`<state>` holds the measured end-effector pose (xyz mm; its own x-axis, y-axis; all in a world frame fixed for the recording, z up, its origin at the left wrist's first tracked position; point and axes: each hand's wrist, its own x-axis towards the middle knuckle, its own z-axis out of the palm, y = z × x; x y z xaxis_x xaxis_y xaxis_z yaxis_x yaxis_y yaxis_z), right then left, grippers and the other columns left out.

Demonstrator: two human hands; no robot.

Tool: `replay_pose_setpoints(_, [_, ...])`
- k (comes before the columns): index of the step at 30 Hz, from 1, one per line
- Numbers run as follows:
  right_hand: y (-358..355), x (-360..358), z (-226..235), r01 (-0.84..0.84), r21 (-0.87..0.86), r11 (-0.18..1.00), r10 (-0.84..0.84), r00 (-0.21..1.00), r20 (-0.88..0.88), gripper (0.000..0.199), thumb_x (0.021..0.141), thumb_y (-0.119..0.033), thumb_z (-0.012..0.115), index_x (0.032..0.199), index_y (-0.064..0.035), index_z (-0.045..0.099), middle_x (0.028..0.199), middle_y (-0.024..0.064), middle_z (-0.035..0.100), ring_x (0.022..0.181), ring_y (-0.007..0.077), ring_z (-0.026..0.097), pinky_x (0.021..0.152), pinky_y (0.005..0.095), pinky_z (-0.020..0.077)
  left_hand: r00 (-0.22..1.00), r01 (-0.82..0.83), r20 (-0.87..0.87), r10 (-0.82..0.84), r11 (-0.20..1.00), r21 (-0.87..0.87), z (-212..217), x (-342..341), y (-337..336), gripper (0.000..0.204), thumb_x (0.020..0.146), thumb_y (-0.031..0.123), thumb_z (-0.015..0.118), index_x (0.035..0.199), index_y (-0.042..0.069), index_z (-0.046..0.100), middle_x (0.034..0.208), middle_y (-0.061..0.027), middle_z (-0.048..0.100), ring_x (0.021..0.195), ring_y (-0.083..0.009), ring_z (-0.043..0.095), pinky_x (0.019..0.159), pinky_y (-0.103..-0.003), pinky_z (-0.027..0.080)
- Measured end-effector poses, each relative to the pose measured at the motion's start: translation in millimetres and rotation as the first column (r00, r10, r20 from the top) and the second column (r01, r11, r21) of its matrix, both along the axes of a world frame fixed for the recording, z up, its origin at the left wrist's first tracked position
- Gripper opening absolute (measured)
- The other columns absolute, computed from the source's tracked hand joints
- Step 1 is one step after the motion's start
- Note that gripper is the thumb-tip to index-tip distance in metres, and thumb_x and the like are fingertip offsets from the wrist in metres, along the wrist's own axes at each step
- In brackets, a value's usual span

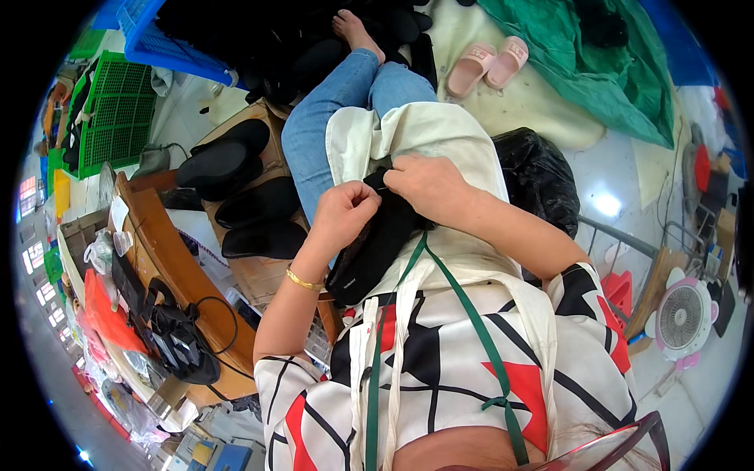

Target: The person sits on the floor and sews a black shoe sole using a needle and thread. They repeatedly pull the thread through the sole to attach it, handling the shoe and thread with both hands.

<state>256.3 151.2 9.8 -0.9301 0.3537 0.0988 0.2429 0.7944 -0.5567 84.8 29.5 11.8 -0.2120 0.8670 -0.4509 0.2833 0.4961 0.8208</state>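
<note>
A black shoe (385, 247) lies across my lap on the cream apron (463, 141), its dark sole edge toward my body. My left hand (345, 210), a gold bracelet at its wrist, is closed with thumb and fingertips pinched at the shoe's upper end. Right beside it, my right hand (428, 184) curls its fingers closed on the dark material at that same end. The two hands are only a short gap apart. My fingers hide the exact spot they grip, and whether anything small is between them cannot be made out.
Several black shoes (263, 202) rest on cardboard at my left, beside a wooden bench (169, 259) holding bags and tools. A blue crate (169, 47) stands ahead, with pink slippers (471, 69) to its right. A black plastic bag (538, 177) and a fan (682, 315) are at right.
</note>
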Motion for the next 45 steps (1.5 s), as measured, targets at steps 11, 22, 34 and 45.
replay_pose_setpoints(11, [9.0, -7.4, -7.9, -0.055, -0.048, 0.997, 0.057, 0.998, 0.033, 0.002, 0.076, -0.012, 0.063, 0.077, -0.0112, 0.061, 0.081, 0.0066, 0.057, 0.083, 0.0271, 0.06, 0.066, 0.0384, 0.0514, 0.984, 0.148, -0.126, -0.122, 0.963, 0.224, -19.7, -9.1, -0.4, 0.009, 0.089, 0.009, 0.06, 0.09, -0.001, 0.061, 0.084, -0.0127, 0.062, 0.078, -0.0252, 0.059, 0.072, -0.034, 0.047])
replay_pose_setpoints(22, [-2.2, -10.9, -24.9, -0.088, -0.266, 0.96, 0.029, 0.976, -0.216, 0.006, 0.085, -0.016, 0.064, 0.089, -0.0126, 0.061, 0.08, 0.0056, 0.058, 0.078, 0.0281, 0.062, 0.065, 0.0395, 0.0497, 0.947, -0.091, 0.312, 0.073, 0.995, 0.044, -44.3, -2.5, -8.9, 0.006, 0.09, 0.005, 0.066, 0.091, 0.0, 0.065, 0.079, 0.003, 0.063, 0.073, -0.0047, 0.052, 0.066, -0.022, 0.044])
replay_pose_setpoints(34, [18.2, -3.6, -14.1, 0.11, -0.489, 0.866, -0.072, 0.993, 0.096, 0.001, 0.092, -0.007, 0.054, 0.092, -0.0068, 0.055, 0.074, 0.0087, 0.066, 0.072, 0.0264, 0.067, 0.065, 0.0363, 0.0495, 0.999, -0.037, -0.019, 0.038, 0.998, 0.054, -25.0, 4.2, -6.4, 0.014, 0.08, 0.011, 0.069, 0.077, -0.002, 0.062, 0.067, -0.005, 0.06, 0.06, -0.0106, 0.052, 0.056, -0.028, 0.044])
replay_pose_setpoints(45, [19.3, -1.5, -11.1, 0.107, -0.511, 0.853, -0.082, 0.994, 0.071, 0.006, 0.091, -0.012, 0.057, 0.091, -0.0062, 0.055, 0.076, 0.0094, 0.067, 0.072, 0.0295, 0.066, 0.065, 0.0383, 0.0494, 0.975, -0.007, -0.213, 0.064, 0.966, 0.258, -0.9, 10.8, 3.3, 0.016, 0.078, 0.009, 0.071, 0.088, 0.0, 0.064, 0.086, -0.0048, 0.056, 0.068, -0.0122, 0.052, 0.061, -0.026, 0.043])
